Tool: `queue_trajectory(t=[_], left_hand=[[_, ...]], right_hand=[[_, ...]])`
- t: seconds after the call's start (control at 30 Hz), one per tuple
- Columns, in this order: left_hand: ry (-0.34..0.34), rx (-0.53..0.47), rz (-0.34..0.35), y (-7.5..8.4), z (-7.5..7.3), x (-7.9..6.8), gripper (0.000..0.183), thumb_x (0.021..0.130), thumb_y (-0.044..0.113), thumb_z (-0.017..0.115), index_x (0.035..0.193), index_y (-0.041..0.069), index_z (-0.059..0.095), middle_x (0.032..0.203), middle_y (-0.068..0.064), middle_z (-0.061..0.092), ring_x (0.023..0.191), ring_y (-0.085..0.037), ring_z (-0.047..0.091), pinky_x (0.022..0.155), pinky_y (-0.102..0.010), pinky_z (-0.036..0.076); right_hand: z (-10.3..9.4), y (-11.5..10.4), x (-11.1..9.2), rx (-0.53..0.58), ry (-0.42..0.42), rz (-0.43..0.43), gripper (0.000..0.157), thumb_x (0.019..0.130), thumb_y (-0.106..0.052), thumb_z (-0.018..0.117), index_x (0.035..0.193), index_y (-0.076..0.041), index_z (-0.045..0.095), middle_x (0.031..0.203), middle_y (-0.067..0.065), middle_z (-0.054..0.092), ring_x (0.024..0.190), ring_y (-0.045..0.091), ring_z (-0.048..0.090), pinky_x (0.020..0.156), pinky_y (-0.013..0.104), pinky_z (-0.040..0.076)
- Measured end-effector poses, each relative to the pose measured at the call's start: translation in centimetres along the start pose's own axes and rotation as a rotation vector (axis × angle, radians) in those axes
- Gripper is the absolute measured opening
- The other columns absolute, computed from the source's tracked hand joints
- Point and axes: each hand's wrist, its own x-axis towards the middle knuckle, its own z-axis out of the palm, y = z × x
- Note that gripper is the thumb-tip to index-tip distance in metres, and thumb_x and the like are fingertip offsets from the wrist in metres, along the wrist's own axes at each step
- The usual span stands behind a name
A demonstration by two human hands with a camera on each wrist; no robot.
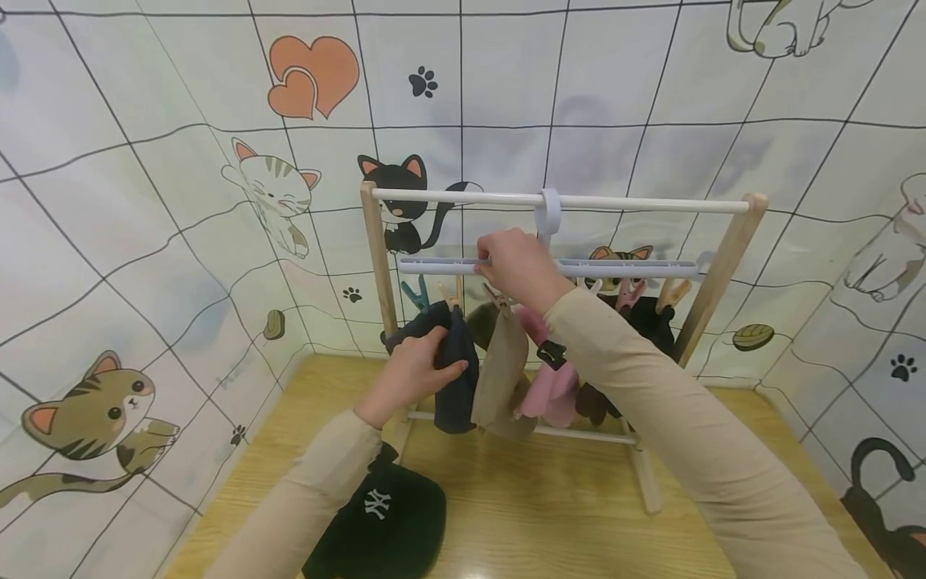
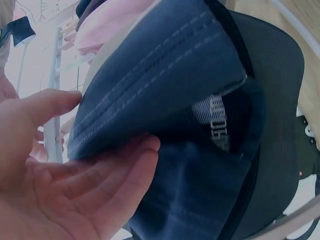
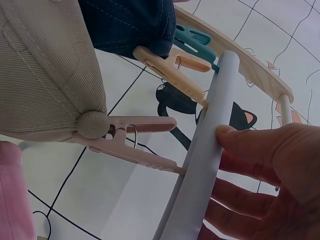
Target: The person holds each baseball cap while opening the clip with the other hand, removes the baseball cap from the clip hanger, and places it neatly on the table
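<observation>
My left hand [image 1: 408, 374] holds the side of a navy cap [image 1: 456, 394], its thumb outside and its fingers against the folded fabric. In the left wrist view, a woven label [image 2: 218, 122] shows inside that cap. A teal clip [image 1: 417, 296] and a peach clip [image 3: 172, 75] hang the cap from a white clip hanger [image 1: 622, 268]. My right hand [image 1: 524, 265] grips the hanger's bar left of its hook [image 1: 550, 213], thumb on one side, fingers on the other. Beside the navy cap hangs a beige cap [image 1: 499, 370] from a pink clip [image 3: 132, 155].
The hook hangs on the top rail [image 1: 651, 204] of a wooden-legged rack [image 1: 379, 257]. Pink items [image 1: 557, 394] and a black item [image 1: 651, 322] hang farther right. A dark green cap [image 1: 405, 523] lies on the wooden table [image 1: 550, 515]. Cat-patterned cloth walls enclose the table.
</observation>
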Motion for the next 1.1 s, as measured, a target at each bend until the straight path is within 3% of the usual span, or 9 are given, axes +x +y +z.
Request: queue_trajectory(t=[0.2,0.4,0.63,0.87,1.1], left_hand=[[0.004,-0.002,0.002,0.5,0.4,0.3,0.043,0.088,0.008,0.068,0.124,-0.006,0.049,0.074,-0.013,0.062,0.058,-0.022,0.061,0.054,-0.034,0.049],[-0.008,-0.015,0.109,0.8,0.5,-0.1,0.041,0.088,-0.003,0.061,0.126,-0.007,0.045,0.073,-0.016,0.061,0.054,-0.022,0.058,0.054,-0.036,0.048],[0.015,-0.041,0.216,1.3,0.9,-0.3,0.039,0.087,-0.005,0.063,0.121,-0.008,0.046,0.079,-0.018,0.062,0.058,-0.024,0.061,0.059,-0.036,0.05],[0.005,-0.034,0.218,1.9,1.0,-0.3,0.039,0.087,-0.004,0.065,0.121,-0.009,0.046,0.068,-0.011,0.057,0.055,-0.023,0.057,0.056,-0.033,0.048],[0.042,-0.001,0.198,2.0,1.2,-0.4,0.041,0.087,-0.003,0.065,0.122,-0.009,0.045,0.057,-0.005,0.048,0.05,-0.023,0.054,0.05,-0.033,0.045]], right_hand=[[0.0,-0.1,0.0,0.004,0.006,-0.003,0.016,0.093,-0.018,0.067,0.098,-0.003,0.067,0.09,0.01,0.069,0.072,0.022,0.061,0.068,0.035,0.048],[0.0,-0.3,-0.1,0.021,0.03,-0.003,0.017,0.092,-0.018,0.068,0.099,-0.002,0.069,0.092,0.011,0.069,0.075,0.023,0.061,0.069,0.036,0.048],[0.3,-0.9,-0.6,-0.123,0.12,0.014,0.025,0.09,-0.014,0.069,0.112,-0.005,0.063,0.097,0.013,0.065,0.088,0.029,0.062,0.075,0.04,0.051],[0.5,-2.4,-0.8,-0.187,0.125,-0.028,0.011,0.093,-0.01,0.06,0.098,-0.005,0.069,0.078,0.009,0.066,0.065,0.025,0.061,0.055,0.037,0.05],[0.7,-3.7,-1.4,-0.303,0.106,-0.049,0.027,0.091,-0.03,0.064,0.08,-0.006,0.07,0.059,0.003,0.055,0.051,0.019,0.052,0.045,0.033,0.044]])
